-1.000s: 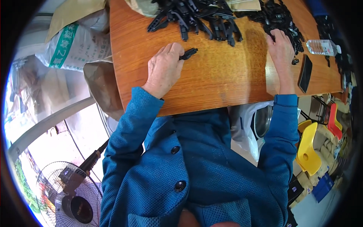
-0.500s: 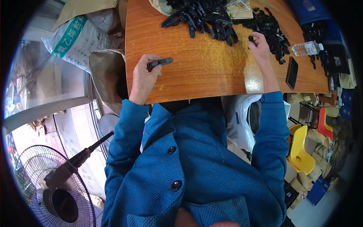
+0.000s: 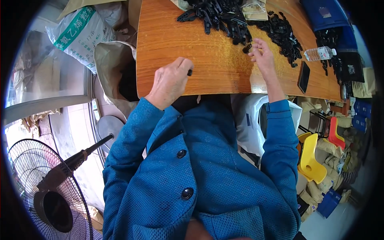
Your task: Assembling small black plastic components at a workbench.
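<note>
My left hand [image 3: 170,82] is closed over the near left part of the table, knuckles up. It grips a black plastic part [image 3: 190,73]; just a dark end shows past the fingers, and the rest is hidden. My right hand [image 3: 264,60] is farther right, fingers spread apart. A small black plastic piece [image 3: 247,48] lies close to its fingertips, seemingly on the table; whether they touch I cannot tell. Beyond that hand is a heap of black plastic parts [image 3: 218,18], with a second heap of small black pieces [image 3: 284,36] to its right.
The wooden table [image 3: 216,76] carries a phone [image 3: 303,77] and a water bottle [image 3: 320,53] at the right. An open paper sack [image 3: 106,76] stands against its left edge, near a full white sack [image 3: 80,36]. A fan [image 3: 56,200] and yellow chair [image 3: 311,158] are on the floor.
My left hand has moved right and turned over, hiding most of its part. My right hand has shifted left and nearer, its fingers opening, and the small piece is now beside the fingertips.
</note>
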A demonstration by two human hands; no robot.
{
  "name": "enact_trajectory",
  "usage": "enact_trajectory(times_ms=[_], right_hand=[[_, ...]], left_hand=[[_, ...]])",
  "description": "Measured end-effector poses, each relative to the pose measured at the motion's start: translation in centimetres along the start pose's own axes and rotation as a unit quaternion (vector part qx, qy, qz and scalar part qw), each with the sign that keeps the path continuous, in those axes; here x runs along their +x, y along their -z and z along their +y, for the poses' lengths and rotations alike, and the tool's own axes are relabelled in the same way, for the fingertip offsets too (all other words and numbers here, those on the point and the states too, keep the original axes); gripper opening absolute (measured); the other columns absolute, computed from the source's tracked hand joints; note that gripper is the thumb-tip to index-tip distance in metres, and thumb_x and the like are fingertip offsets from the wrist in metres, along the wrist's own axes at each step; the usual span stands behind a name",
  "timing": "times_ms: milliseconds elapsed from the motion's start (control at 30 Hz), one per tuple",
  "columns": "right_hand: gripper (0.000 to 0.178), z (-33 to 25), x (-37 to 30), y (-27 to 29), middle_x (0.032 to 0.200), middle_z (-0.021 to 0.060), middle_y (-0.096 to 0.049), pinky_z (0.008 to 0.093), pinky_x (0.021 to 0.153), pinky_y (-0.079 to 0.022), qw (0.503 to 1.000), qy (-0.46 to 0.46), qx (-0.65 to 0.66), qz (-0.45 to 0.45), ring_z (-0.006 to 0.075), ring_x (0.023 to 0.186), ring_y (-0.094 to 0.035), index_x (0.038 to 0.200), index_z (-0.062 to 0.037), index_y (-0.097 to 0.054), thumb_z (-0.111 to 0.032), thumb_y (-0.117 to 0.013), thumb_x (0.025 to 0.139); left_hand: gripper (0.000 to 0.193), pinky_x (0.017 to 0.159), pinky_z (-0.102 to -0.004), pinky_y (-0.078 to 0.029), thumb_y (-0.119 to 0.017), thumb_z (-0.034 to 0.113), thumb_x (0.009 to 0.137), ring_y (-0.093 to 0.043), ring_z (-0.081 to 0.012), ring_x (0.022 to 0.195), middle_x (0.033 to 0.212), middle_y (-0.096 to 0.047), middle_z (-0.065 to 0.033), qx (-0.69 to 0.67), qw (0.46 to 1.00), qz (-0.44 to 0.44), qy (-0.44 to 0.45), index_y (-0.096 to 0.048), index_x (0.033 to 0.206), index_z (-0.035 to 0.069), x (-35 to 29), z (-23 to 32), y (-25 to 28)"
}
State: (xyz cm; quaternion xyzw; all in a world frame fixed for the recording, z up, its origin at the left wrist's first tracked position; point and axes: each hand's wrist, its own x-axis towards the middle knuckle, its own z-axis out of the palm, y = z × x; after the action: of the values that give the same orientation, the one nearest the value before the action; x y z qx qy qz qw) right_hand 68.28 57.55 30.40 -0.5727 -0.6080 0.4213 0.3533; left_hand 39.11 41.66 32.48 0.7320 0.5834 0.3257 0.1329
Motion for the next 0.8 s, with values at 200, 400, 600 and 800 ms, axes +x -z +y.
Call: enact_trajectory(times_ms=[200, 400, 600, 800], right_hand=[[0.033, -0.3, -0.6, 1.0, 0.104, 0.0104, -0.055, 0.0352, 0.075, -0.050, 0.868, 0.335, -0.361, -0.070, 0.0284, 0.091, -0.060, 0.115, -0.0063, -0.056, 0.001, -0.056, 0.083], [0.026, 0.0, 0.6, 1.1, 0.104, 0.0110, -0.054, 0.0386, 0.078, -0.047, 0.886, 0.267, -0.369, -0.089, 0.0328, 0.097, -0.057, 0.108, -0.0075, -0.058, -0.004, -0.060, 0.082], [0.019, 2.2, -0.4, -0.2, 0.088, 0.0048, -0.058, 0.0297, 0.075, -0.048, 0.960, 0.233, -0.152, 0.007, 0.0194, 0.086, -0.060, 0.109, -0.0030, -0.058, -0.014, -0.056, 0.093], [0.024, -3.7, -8.8, -8.3, 0.091, 0.0064, -0.062, 0.0193, 0.052, -0.043, 0.945, -0.069, 0.307, -0.093, 0.0083, 0.065, -0.055, 0.119, -0.0067, -0.054, -0.013, -0.050, 0.097]], left_hand=[[0.020, 0.065, -0.0412, -0.050, -0.056, -0.004, 0.076, -0.060, -0.0333, 0.075, 0.083, -0.054, -0.0125, -0.075, 0.996, -0.039, -0.025, -0.055, 0.094, 0.005, 0.6, -0.2, -1.2], [0.032, 0.069, -0.0292, -0.051, -0.063, 0.001, 0.081, -0.063, -0.0205, 0.080, 0.095, -0.061, -0.0085, -0.152, 0.988, -0.012, 0.020, -0.059, 0.113, 0.002, 1.8, -1.8, -2.7], [0.034, 0.072, -0.0251, -0.051, -0.050, 0.017, 0.097, -0.064, -0.0178, 0.090, 0.105, -0.063, -0.0088, -0.468, 0.843, 0.007, 0.264, -0.049, 0.126, 0.000, 2.4, -1.8, -2.9], [0.041, 0.073, -0.0247, -0.049, -0.048, 0.019, 0.098, -0.063, -0.0181, 0.096, 0.108, -0.062, -0.0098, -0.636, 0.702, 0.058, 0.316, -0.039, 0.135, 0.003, 1.3, -1.6, -3.4]])
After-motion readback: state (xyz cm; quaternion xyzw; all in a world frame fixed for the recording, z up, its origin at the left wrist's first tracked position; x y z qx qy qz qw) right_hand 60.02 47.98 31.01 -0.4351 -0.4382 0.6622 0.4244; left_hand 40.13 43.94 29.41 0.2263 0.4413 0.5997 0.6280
